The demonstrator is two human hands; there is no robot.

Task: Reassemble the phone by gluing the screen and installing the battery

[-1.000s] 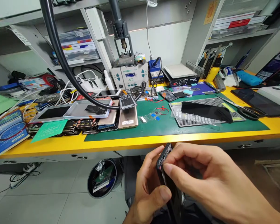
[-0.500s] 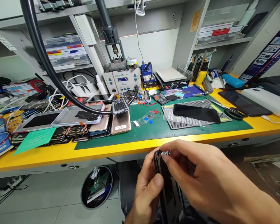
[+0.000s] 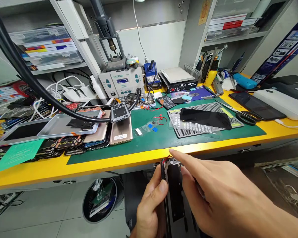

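Note:
A dark phone frame (image 3: 175, 195) stands tilted below the front edge of the bench, its inner side facing me. My left hand (image 3: 151, 205) is wrapped round its left side, thumb on the rim. Over its upper right side is my right hand (image 3: 221, 188), with the index finger stretched past the top edge and the thumb apart from it, near the frame. A thin red strip (image 3: 167, 158) sticks up at the frame's top left corner, close to the index fingertip. The right hand's other fingers are partly hidden.
On the green mat (image 3: 149, 143) lie a perforated metal plate (image 3: 188, 130) and a black phone screen (image 3: 205, 118). Scissors (image 3: 245, 117) are at the right, stacked phones (image 3: 121, 130) at the left. A black cable (image 3: 39, 91) arches over the left side; a bin (image 3: 100, 200) stands below.
My right index finger has lifted off the frame's top and stretched out, parting from the thumb. The red strip now sticks up. The view has shifted slightly.

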